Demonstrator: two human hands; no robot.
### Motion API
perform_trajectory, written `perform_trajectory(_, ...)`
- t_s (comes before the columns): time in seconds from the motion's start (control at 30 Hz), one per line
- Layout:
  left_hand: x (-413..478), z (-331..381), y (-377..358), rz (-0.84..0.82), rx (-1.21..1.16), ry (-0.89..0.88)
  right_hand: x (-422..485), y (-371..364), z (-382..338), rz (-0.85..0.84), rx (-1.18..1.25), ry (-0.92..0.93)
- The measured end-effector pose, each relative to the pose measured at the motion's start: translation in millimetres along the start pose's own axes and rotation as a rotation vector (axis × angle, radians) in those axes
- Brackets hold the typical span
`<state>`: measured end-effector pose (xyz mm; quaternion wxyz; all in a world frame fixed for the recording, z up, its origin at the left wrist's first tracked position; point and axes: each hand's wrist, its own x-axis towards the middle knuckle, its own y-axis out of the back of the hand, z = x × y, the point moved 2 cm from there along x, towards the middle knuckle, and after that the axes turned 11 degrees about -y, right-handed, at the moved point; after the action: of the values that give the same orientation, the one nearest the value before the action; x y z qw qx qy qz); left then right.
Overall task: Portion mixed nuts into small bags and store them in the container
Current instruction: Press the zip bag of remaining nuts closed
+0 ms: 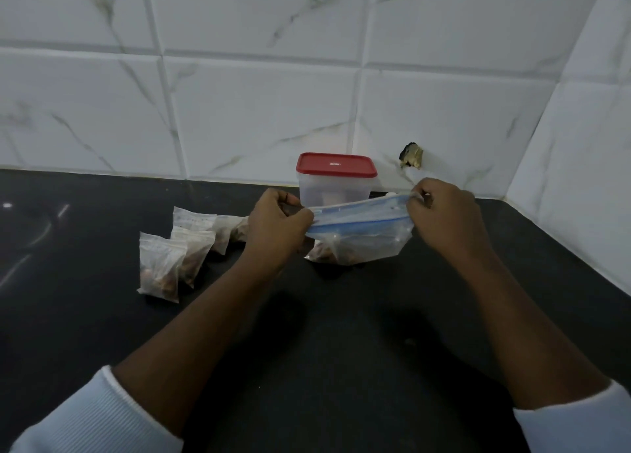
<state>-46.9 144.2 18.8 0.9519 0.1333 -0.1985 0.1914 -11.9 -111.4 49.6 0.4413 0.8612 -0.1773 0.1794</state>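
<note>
A large clear zip bag (365, 237) with a blue seal strip hangs just above the black counter, with brown nuts at its bottom. My left hand (278, 223) pinches the left end of its seal, and my right hand (444, 213) pinches the right end. Behind the bag stands a clear plastic container (336, 186) with its red lid on. To the left of my left hand, several small clear bags of nuts (177, 258) lie in a cluster on the counter.
The black countertop (324, 333) runs to a white marble-tiled wall (259, 104) at the back and right. A chipped hole in the tile (411, 156) sits right of the container. Light reflections show on the counter at far left.
</note>
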Motion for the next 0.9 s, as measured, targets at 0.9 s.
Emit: perform_trajectory(0.9,6,-4,1,-0.361,-0.767,0.548,-2,3,-4,-0.403,0.038,0.19)
